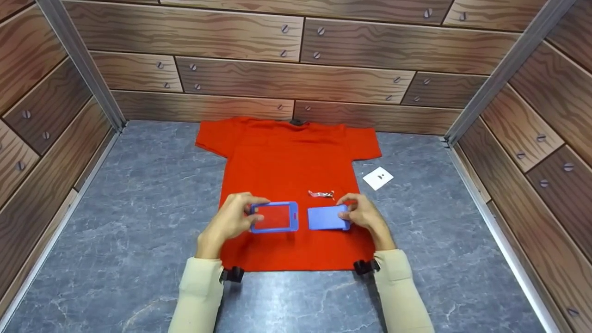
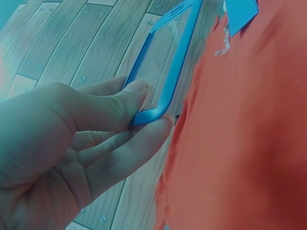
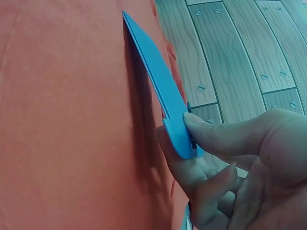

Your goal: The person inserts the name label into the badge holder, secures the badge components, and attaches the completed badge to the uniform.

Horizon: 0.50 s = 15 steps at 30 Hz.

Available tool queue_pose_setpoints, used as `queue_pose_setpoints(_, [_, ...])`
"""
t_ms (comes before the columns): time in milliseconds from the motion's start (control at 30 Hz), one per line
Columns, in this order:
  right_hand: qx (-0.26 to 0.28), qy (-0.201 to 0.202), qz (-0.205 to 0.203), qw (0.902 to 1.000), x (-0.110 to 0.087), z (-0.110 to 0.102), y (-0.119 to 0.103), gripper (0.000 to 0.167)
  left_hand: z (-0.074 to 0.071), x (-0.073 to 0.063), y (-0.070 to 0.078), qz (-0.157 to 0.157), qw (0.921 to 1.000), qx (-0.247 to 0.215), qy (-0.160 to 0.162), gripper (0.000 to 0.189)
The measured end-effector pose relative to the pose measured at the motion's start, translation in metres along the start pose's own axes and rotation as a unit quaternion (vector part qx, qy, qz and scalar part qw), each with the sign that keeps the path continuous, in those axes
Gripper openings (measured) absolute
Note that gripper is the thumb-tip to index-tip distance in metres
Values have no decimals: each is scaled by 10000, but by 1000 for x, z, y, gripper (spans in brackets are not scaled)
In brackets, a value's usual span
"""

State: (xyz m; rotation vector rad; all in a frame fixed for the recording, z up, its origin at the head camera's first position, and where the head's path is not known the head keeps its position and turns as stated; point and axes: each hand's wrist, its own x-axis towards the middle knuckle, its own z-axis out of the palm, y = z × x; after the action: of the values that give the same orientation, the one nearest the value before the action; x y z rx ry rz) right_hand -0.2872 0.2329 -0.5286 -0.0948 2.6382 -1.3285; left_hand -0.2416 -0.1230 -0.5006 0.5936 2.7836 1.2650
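My left hand (image 1: 232, 216) pinches the left end of a blue card holder frame (image 1: 293, 217) between thumb and fingers. Clear film appears to span its window in the left wrist view, and a small slot shows at the far end. To its right, my right hand (image 1: 364, 213) pinches a flat blue card holder panel (image 1: 325, 218) by its thicker end. Seen edge-on in the right wrist view, the panel (image 3: 160, 76) is tilted above the cloth. A gap separates the two blue parts. Beneath both lies a spread red T-shirt (image 1: 286, 166).
Just above the panel, a small shiny strap clip (image 1: 321, 194) lies on the shirt. A white card (image 1: 378, 178) with dark marks lies beside the shirt's right edge. Wood-patterned walls (image 1: 240, 32) enclose the grey marbled table (image 1: 157, 185) at the back and sides.
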Motion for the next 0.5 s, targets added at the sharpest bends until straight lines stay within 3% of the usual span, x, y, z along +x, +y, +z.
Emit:
queue_pose_setpoints(200, [-581,325,-35,9978,0,-1,-1,25,-1,1,0,103,9999,-2,29,36])
queue_pose_setpoints(500, [-1055,316,86,9939,1,0,-1,22,-1,0,-1,42,10000,-38,-2,35])
